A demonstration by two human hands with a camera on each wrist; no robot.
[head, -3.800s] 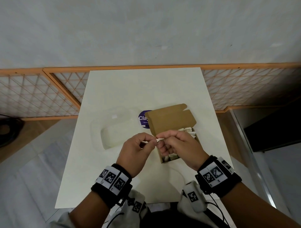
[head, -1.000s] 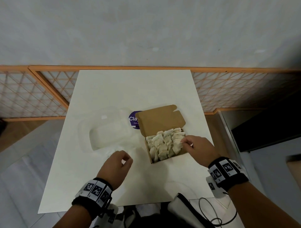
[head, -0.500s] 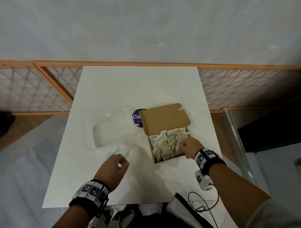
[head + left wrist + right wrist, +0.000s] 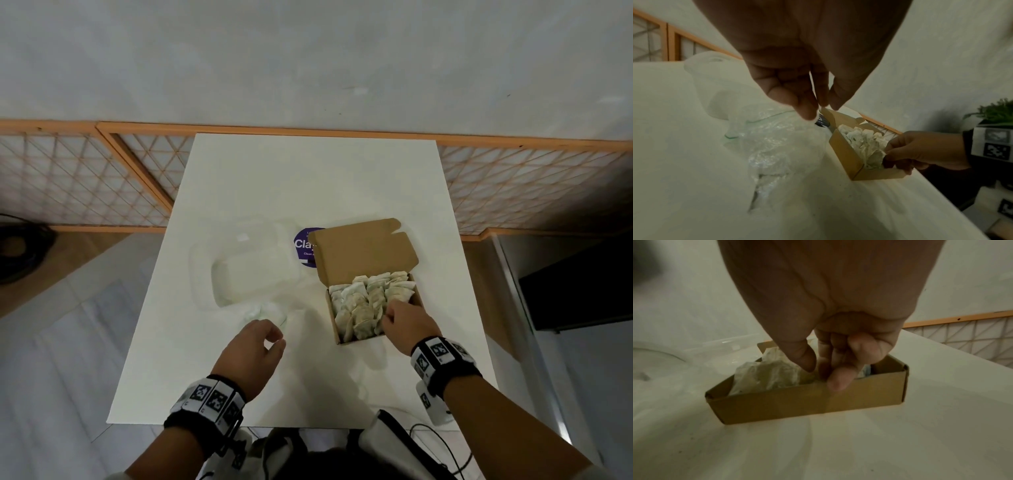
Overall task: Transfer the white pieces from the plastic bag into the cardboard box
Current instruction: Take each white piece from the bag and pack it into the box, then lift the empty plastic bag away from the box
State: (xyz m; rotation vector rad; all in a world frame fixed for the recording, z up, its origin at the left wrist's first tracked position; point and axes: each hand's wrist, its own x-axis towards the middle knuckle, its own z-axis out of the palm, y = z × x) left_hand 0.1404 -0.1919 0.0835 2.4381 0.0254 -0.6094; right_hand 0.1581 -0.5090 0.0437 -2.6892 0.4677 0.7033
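Far left on the white table [image 4: 308, 178], a clear plastic container [image 4: 246, 270] lies open and unused; it looks set aside so the working area in front of you stays free. Just nearer you lies the plastic bag [image 4: 777, 146], crumpled and flattened; in the left-wrist view it looks close to empty, though the crinkled film hides its contents, so check it before you call it done. Your left hand [image 4: 255, 349] hangs just above the bag's near edge, fingers loosely curled with the tips close together, grasping nothing I can make out, placed, I judge, to lift the bag's mouth or fish for a remaining piece. Behind, a purple label [image 4: 305, 245] shows partly hidden by the box lid. Right of the bag, well apart from it, sits the cardboard box [image 4: 342, 325], lid folded back and upright so the opening stays clear. The white pieces [image 4: 363, 301] fill it and stand above the rim. Your right hand [image 4: 404, 320] is at the box's near right corner, fingers curled down among the pieces; the right-wrist view shows thumb and fingertips on one by the wall, probably tucking it down so the lid can later close. Whether you truly pinch it or only press, I cannot tell.
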